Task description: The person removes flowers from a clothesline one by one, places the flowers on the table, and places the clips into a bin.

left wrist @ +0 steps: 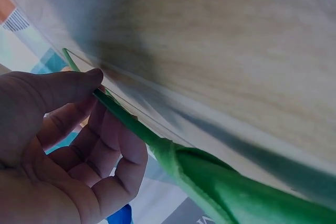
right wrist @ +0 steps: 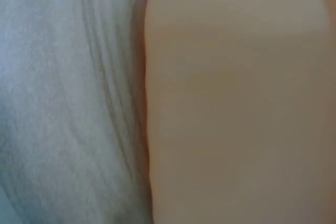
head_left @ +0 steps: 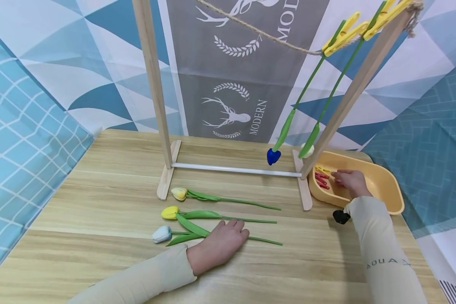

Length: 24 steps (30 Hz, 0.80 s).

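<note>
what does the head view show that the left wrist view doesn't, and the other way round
Only the head view shows the yellow clothespins clipped on the rope, the red clothespins and the bright yellow tulip bloom. Only the left wrist view shows the left hand's palm side. Both show that hand at the pale tulip's stem and the wooden tabletop.

The head view is bright and clear, the wrist views dim, the right one soft.
</note>
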Each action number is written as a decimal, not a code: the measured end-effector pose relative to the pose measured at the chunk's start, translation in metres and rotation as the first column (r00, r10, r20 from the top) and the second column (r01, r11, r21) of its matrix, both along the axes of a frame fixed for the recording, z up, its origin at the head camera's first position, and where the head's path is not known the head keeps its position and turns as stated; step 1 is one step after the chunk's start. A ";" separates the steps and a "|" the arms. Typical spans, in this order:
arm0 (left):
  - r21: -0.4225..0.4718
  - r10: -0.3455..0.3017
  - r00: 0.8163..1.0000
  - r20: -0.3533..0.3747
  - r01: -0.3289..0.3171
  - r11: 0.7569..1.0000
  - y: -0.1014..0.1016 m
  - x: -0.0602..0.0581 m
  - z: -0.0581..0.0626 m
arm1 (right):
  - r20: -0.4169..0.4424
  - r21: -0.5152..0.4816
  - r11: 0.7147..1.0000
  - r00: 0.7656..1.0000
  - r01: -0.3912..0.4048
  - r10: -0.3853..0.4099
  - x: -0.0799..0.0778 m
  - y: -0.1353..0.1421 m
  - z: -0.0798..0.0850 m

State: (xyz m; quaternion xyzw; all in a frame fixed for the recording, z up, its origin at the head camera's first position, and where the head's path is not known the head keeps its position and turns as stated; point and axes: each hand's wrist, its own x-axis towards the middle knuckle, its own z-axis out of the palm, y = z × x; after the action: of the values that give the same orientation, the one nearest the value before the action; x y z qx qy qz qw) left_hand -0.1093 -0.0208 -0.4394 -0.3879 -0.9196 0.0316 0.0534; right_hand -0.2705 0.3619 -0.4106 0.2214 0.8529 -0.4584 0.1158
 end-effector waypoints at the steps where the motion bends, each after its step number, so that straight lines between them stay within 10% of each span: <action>1: 0.000 -0.002 1.000 -0.002 0.002 1.000 0.000 0.000 0.000 | -0.009 -0.002 1.000 1.000 -0.004 0.004 0.000 0.000 0.001; 24: 0.112 0.039 0.999 0.028 -0.042 0.993 -0.020 -0.006 0.024 | -0.260 -0.002 0.996 0.962 -0.089 0.086 0.026 -0.036 0.049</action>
State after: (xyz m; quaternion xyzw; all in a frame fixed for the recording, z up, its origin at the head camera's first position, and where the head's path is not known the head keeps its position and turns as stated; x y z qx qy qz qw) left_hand -0.1158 -0.0412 -0.4159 -0.3658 -0.9283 -0.0245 0.0627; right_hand -0.2446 0.3256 -0.3616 0.1207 0.8665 -0.4837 0.0247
